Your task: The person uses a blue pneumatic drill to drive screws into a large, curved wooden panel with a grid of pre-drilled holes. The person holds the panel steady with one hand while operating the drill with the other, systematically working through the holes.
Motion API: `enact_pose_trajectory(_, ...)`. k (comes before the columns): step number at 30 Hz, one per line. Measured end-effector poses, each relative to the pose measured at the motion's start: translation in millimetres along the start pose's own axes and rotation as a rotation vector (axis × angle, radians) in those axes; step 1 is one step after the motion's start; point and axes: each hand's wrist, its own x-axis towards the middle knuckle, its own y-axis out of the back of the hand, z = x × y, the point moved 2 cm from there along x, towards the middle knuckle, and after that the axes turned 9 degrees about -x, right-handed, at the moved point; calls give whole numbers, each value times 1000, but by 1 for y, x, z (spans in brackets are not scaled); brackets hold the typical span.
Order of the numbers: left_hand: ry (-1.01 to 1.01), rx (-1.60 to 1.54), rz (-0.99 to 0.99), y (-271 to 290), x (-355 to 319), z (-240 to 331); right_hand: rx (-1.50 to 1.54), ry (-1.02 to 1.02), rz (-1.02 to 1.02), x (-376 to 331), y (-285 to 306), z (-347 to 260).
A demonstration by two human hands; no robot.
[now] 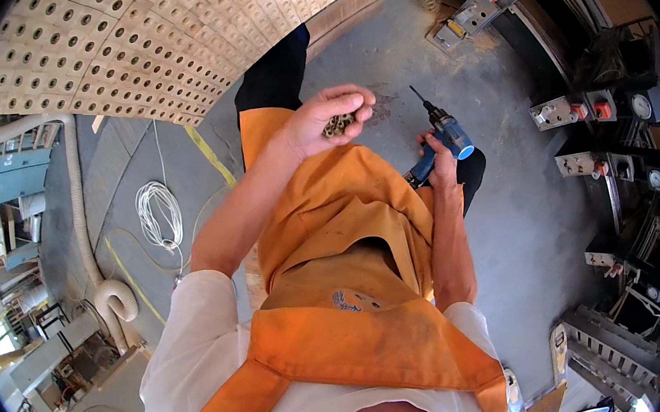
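My left hand (322,117) is half closed, cupping several small brass-coloured threaded inserts (338,126) in the curled fingers. In my right hand (442,168) is a blue cordless drill (424,165), gripped by its handle, with a dark chuck and a thin bit toward the upper left. Close by on the left, wooden blocks (134,29) stand packed in long rows. Each block has round holes; many toward the left show metal-lined, dark centres, while those farther right look like bare wood.
An orange apron (347,200) covers my lap. A coiled white cable (159,215) lies on the grey floor at left, beside yellow floor tape (209,156) and a beige flexible hose (80,186). Machine units with red plugs (577,112) line the right side.
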Motion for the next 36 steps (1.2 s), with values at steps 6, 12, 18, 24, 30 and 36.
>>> enact_pose_trajectory(6, -12, -158, 72, 13, 16, 20, -35, -7, -73, -11, -17, -12)
enact_pose_trajectory(12, -37, -209, 116, 46, 29, 19, -42, 12, -99, -24, -39, -28)
enact_pose_trajectory(18, -65, -209, 173, 48, 42, 36, -25, 56, -133, -35, -67, -60)
enact_pose_trajectory(24, -125, -245, 121, 56, 54, 48, -64, 57, -172, -55, -92, -93)
enact_pose_trajectory(30, -195, -227, 295, 66, 61, 60, -105, 104, -260, -62, -100, -102)
enact_pose_trajectory(36, -168, -138, 374, 65, 68, 85, -89, 78, -350, -53, -110, -105)
